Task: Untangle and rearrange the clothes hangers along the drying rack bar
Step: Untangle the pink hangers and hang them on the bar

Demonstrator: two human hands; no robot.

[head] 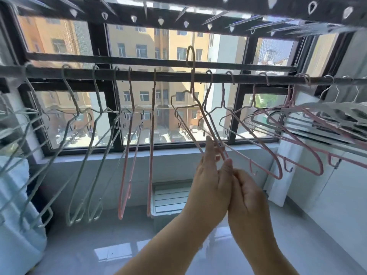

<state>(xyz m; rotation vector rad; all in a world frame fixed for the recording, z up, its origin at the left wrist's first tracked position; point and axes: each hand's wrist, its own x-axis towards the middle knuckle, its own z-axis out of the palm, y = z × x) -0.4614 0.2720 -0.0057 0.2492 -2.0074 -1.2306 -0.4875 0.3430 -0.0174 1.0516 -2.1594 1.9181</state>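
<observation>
Matt coated wire hangers point(127, 147), glossy floor point(111, 253)

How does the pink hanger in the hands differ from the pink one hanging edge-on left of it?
The held hanger has its hook above the drying rack bar; the edge-on hanger is hooked on the bar. The held hanger is tilted, held between the left hand and right hand; the edge-on hanger hangs straight, untouched. Both are thin and pink.

Along the black bar point(178, 76) hang pink hangers point(151, 155) and pale grey hangers point(70, 222), orange buildings point(139, 36) behind.
</observation>
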